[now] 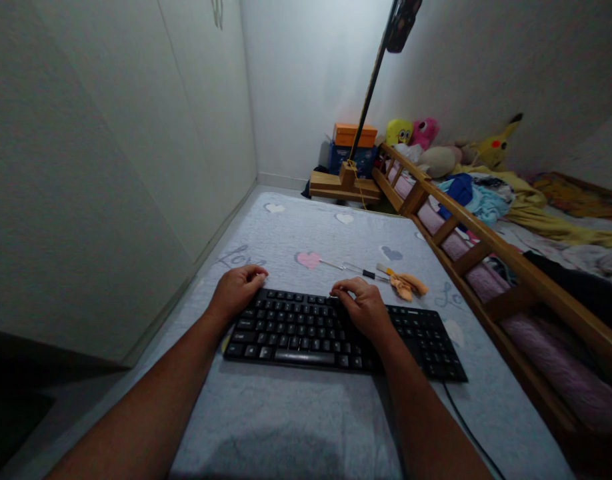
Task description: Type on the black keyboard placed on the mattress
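Black keyboard (331, 339) lies lengthwise left-right between the cloth's (306, 227) side edges; left hand (239, 290) curled at its far-left corner, right hand (363, 307) bent over far keys; can't tell if either grips.

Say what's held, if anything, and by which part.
It cannot be told: left hand by the far left corner of the keyboard, right hand over its far edge.
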`<state>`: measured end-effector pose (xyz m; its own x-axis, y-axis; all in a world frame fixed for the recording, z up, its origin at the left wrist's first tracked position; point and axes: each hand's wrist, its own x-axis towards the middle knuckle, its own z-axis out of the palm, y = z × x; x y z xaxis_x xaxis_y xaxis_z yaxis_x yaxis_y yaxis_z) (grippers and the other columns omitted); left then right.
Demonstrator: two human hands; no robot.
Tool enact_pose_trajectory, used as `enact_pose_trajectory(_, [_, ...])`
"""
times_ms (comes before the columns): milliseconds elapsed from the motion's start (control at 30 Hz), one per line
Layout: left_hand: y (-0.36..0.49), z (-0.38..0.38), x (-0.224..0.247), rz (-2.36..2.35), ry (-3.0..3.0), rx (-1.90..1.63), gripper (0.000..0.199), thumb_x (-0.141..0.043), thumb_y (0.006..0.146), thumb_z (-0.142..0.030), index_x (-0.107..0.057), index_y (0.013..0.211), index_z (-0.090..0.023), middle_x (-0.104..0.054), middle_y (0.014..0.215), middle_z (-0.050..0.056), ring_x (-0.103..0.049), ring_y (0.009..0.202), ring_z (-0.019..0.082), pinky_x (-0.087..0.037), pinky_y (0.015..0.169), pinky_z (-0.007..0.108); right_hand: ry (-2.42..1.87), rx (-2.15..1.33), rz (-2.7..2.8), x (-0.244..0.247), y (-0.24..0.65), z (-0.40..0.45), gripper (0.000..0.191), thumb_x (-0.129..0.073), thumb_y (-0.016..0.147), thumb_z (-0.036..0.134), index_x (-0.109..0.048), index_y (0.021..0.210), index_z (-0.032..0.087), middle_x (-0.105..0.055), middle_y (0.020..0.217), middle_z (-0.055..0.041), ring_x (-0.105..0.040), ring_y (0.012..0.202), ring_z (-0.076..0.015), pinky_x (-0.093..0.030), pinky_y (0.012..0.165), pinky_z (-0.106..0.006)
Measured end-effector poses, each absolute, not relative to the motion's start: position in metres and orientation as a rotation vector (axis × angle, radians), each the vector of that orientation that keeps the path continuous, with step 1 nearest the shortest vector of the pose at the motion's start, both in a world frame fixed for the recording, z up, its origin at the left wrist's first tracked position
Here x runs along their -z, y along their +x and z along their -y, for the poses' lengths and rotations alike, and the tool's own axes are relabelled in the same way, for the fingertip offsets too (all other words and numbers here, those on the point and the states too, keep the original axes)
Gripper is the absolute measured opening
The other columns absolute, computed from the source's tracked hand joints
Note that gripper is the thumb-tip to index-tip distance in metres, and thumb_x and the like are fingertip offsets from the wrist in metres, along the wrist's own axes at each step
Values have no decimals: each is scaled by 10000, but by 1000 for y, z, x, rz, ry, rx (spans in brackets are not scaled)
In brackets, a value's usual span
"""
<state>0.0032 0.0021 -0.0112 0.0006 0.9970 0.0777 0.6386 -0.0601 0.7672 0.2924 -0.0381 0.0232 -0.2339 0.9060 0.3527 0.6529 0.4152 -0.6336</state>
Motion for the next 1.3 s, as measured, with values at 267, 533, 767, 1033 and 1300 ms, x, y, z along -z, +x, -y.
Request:
enact_pose_trajectory(267, [3,-2,10,-1684,1744,-872,349,-513,760,-433,-715,884,-179,-728,817,40,-644,747,213,-453,708,311,-1354,-441,1992,-26,301,38,171,-584,860,143,-718,788,220,-727,786,-33,-650,791,-197,-464,756,-311])
enact_pose_trajectory(533, [4,-1,9,-1693,1738,-862,357,-517,757,-439,-718,898,-179,-719,778,35,-639,716,211,-442,668,306,-1344,-445,2013,-27,302,41,158,-593,858,138,-717,797,213,-719,788,-38,-640,795,-203,-457,756,-319])
enact_pose_trajectory(767, [3,-3,12,-1695,1756,-862,352,-516,772,-438,-717,898,-178,-721,805,41,-642,751,213,-440,698,309,-1304,-422,2038,-28,301,41,139,-611,851,117,-714,819,205,-710,800,-43,-628,807,-201,-459,767,-321])
enact_pose_trajectory(1033, [4,-1,9,-1695,1754,-859,357,-518,769,-434,-721,899,-171,-713,781,38,-638,730,209,-436,675,305,-1316,-462,2113,-32,303,44,143,-603,863,121,-717,814,193,-682,780,-46,-616,778,-194,-450,736,-305])
enact_pose_trajectory(1300, [3,-3,13,-1689,1756,-872,365,-514,767,-446,-719,896,-173,-717,783,36,-638,724,207,-436,672,303,-1302,-479,2042,-27,302,41,148,-594,864,137,-714,804,200,-712,801,-43,-635,811,-199,-450,771,-315])
